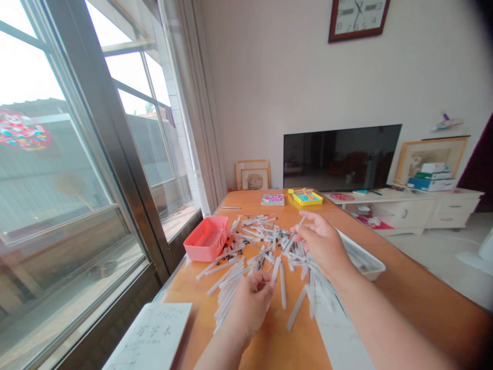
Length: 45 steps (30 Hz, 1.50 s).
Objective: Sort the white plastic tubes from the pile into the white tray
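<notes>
My left hand (252, 298) is closed, with a whitish see-through pen barrel (276, 269) pinched between thumb and fingers, tilted up and away. Higher and to the right, my right hand (321, 241) pinches a thin dark-tipped pen refill (289, 241), slanting down toward the left. The refill and the barrel are apart. Beneath both hands, many loose pen barrels (227, 295) lie spread on the orange-brown table (416, 303), mixed with small black parts (225, 252). A white sheet of paper (339, 329) lies partly under the right forearm.
A pink plastic basket (206, 252) stands left of the pile, a white tray (375, 264) right of it, partly behind my right arm. A notebook (154, 334) lies front left. Farther back are a booklet (272, 199), a yellow tray (314, 201) and a pen (231, 207).
</notes>
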Motion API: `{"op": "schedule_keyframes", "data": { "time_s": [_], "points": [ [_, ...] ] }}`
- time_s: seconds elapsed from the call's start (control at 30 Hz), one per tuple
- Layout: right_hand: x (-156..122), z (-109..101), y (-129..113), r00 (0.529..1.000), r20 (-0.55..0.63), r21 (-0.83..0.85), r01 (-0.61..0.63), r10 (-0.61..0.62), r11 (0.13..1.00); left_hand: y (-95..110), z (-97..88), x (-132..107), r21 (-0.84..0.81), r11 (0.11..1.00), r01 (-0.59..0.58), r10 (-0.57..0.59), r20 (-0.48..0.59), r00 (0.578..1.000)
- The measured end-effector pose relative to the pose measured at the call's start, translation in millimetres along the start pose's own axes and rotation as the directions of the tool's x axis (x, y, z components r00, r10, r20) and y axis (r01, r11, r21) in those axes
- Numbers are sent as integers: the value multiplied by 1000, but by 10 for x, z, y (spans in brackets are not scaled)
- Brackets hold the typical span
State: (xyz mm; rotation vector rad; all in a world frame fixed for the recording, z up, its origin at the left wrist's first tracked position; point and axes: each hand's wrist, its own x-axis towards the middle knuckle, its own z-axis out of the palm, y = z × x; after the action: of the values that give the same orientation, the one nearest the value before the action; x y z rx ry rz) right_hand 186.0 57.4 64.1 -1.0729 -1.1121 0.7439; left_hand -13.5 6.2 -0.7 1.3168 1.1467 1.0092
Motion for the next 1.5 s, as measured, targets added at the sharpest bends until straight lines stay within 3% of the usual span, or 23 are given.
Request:
{"op": "schedule_keyframes", "data": {
  "time_s": [0.33, 0.6, 0.77, 0.93, 1.2, 1.33, 1.5],
  "points": [
    [-28, 52, 37, 999, 30, -22, -21, 21, 1000, -28, -13, 3, 11, 1000, -28, 28, 10, 1000],
    [-93, 89, -44, 996, 72, -72, -40, 45, 997, 82, -52, -48, 2, 998, -61, 61, 9, 998],
    [-196, 182, -59, 972, 207, -135, -83, 110, 987, 209, -122, -82, -29, 997, -69, 70, 44, 997],
    [-292, 281, -19, 915, 393, -219, 0, 88, 976, 267, -186, -76, -38, 997, -70, 71, 6, 997],
    [-108, 139, 256, 959, 231, -325, -81, 162, 942, 265, -302, -32, -116, 993, -35, 23, -104, 994],
    [-19, 27, 473, 969, 197, -564, -11, 147, 826, 274, -345, -17, -111, 993, -31, 4, -236, 972],
    [9, 45, 491, 965, 232, -682, 70, 125, 728, 265, -381, 4, -131, 991, -36, -7, -315, 949]
  ]
}}
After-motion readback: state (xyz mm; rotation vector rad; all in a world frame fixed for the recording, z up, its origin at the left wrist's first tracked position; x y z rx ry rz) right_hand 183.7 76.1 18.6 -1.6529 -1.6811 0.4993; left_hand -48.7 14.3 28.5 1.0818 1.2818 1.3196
